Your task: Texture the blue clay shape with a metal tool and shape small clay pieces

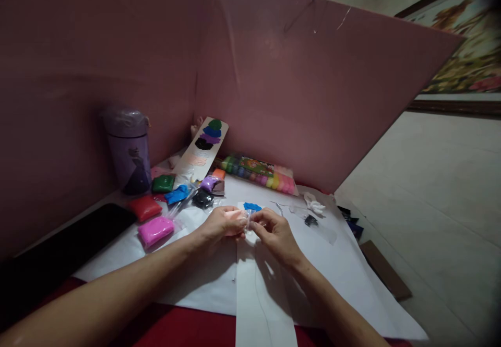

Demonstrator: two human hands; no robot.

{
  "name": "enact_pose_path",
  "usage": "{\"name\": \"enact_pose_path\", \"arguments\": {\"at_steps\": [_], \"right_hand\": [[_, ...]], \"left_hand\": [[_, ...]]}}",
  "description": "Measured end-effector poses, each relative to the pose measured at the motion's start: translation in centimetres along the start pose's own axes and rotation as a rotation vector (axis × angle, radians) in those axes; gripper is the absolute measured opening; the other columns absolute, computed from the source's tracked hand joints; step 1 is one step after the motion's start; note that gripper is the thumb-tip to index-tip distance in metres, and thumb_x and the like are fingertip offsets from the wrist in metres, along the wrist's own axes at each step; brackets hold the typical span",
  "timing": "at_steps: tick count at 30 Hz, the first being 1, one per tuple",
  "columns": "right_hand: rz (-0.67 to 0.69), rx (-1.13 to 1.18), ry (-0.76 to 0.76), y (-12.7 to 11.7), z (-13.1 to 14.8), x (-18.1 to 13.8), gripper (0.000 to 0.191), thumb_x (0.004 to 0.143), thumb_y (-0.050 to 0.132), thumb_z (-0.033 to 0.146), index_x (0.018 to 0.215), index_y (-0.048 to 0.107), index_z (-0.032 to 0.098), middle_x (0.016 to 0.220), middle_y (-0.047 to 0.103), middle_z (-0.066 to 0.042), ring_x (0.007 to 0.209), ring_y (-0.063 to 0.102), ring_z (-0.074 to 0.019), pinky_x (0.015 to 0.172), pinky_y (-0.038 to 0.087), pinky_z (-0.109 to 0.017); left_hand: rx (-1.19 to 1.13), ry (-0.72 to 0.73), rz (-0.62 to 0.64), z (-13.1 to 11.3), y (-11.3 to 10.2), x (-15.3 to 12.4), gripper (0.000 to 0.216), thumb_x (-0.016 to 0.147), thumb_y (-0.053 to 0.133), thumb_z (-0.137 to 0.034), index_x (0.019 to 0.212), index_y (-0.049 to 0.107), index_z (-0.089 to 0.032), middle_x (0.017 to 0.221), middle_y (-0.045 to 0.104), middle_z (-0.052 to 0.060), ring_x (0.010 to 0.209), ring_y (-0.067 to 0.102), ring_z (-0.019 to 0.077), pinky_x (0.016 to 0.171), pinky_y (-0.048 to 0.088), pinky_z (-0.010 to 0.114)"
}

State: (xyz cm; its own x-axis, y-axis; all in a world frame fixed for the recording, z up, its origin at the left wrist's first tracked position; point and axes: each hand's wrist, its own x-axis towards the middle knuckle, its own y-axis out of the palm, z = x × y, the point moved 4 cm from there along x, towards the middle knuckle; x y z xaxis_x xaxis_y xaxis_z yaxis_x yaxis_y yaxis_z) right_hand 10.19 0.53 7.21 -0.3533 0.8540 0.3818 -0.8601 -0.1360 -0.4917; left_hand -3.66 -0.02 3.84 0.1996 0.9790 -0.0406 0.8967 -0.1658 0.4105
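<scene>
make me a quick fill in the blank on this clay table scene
1. The left hand and right hand pinch a small clear packet over a paper strip coloured ____.
2. The clay blob just beyond the hands is ____.
3. The bottle standing at the far left is ____.
4. The clay bag nearer the person than the red clay bag is ____.

Missing words: white; blue; purple; pink.

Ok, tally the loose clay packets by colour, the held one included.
Red packet: 1
Pink packet: 1
Green packet: 1
Blue packet: 1
Black packet: 1
Purple packet: 1
Orange packet: 1
Peach packet: 1
Total: 8
</scene>
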Motion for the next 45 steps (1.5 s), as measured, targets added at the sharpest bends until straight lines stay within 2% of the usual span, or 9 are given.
{"name": "enact_pose_path", "arguments": {"at_steps": [3,9,16,20,24,30,33,38,45], "right_hand": [[0.035,0.012,0.004,-0.1,-0.2,0.1,0.013,0.078,0.060,0.027,0.081,0.069,0.018,0.079,0.064,-0.004,0.068,0.055,-0.0148,0.061,0.042,-0.025],[-0.059,-0.003,0.022,-0.2,-0.1,-0.2,0.013,0.077,0.063,0.029,0.071,0.064,0.017,0.054,0.050,0.003,0.050,0.041,-0.0105,0.051,0.034,-0.024],[-0.033,0.032,-0.080,0.4,0.2,-0.2,0.016,0.080,0.059,0.025,0.080,0.073,0.018,0.068,0.058,-0.002,0.060,0.050,-0.0132,0.057,0.039,-0.026],[0.015,0.217,0.061,0.2,-0.8,0.0,0.018,0.079,0.057,0.027,0.083,0.071,0.016,0.059,0.052,0.002,0.047,0.044,-0.0099,0.047,0.035,-0.024],[-0.069,0.371,0.116,-0.3,-1.2,0.0,0.023,0.084,0.053,0.037,0.091,0.062,0.017,0.058,0.046,0.005,0.042,0.036,-0.0080,0.042,0.028,-0.022],[-0.028,0.046,0.070,1.0,-0.5,-0.6,0.030,0.083,0.058,0.044,0.069,0.059,0.017,0.059,0.048,0.003,0.055,0.040,-0.0106,0.051,0.031,-0.023],[0.020,-0.002,0.075,1.6,-0.2,-0.8,0.032,0.084,0.057,0.044,0.066,0.060,0.017,0.057,0.048,0.003,0.054,0.040,-0.0108,0.052,0.031,-0.023],[0.023,0.196,0.082,1.4,-0.3,-0.6,0.034,0.084,0.057,0.044,0.063,0.059,0.017,0.057,0.048,0.002,0.055,0.041,-0.0108,0.054,0.033,-0.024],[0.062,0.516,0.222,1.0,-2.3,0.0,0.035,0.075,0.064,0.048,0.060,0.055,0.017,0.045,0.032,0.008,0.042,0.022,-0.0065,0.041,0.018,-0.021]], "left_hand": [[-0.021,-0.034,-0.031,0.0,-0.2,0.1,0.032,0.056,0.082,-0.029,0.068,0.058,-0.011,0.056,0.057,0.002,0.046,0.051,0.0097,0.044,0.035,0.021],[-0.031,-0.047,-0.028,-0.4,0.1,-0.1,0.031,0.058,0.081,-0.028,0.070,0.058,-0.011,0.060,0.058,0.002,0.048,0.051,0.0088,0.045,0.035,0.020],[-0.065,-0.045,-0.002,-0.8,0.2,-0.2,0.033,0.060,0.081,-0.033,0.072,0.061,-0.010,0.064,0.057,0.002,0.051,0.050,0.0080,0.047,0.035,0.019],[-0.062,-0.010,0.011,-1.0,-0.1,-0.1,0.030,0.059,0.081,-0.028,0.075,0.063,-0.010,0.067,0.059,0.003,0.053,0.049,0.0076,0.048,0.035,0.019],[-0.074,0.018,-0.043,-1.3,-0.4,0.0,0.028,0.064,0.078,-0.030,0.077,0.062,-0.010,0.073,0.062,0.006,0.053,0.047,0.0066,0.048,0.034,0.018],[-0.137,0.074,-0.026,-1.2,0.0,0.0,0.029,0.063,0.079,-0.029,0.070,0.057,-0.013,0.065,0.054,0.000,0.055,0.046,0.0074,0.051,0.036,0.019],[-0.156,0.055,-0.024,-0.8,0.1,0.0,0.030,0.062,0.080,-0.029,0.070,0.056,-0.013,0.064,0.053,-0.002,0.055,0.046,0.0075,0.050,0.035,0.018],[-0.121,0.056,-0.007,-0.9,0.2,0.0,0.029,0.062,0.080,-0.030,0.070,0.058,-0.013,0.063,0.055,0.001,0.054,0.048,0.0089,0.050,0.034,0.021],[-0.131,-0.006,-0.064,-1.3,-0.3,0.0,0.030,0.063,0.080,-0.033,0.075,0.060,-0.013,0.074,0.063,0.005,0.060,0.055,0.0114,0.056,0.042,0.023]]}}
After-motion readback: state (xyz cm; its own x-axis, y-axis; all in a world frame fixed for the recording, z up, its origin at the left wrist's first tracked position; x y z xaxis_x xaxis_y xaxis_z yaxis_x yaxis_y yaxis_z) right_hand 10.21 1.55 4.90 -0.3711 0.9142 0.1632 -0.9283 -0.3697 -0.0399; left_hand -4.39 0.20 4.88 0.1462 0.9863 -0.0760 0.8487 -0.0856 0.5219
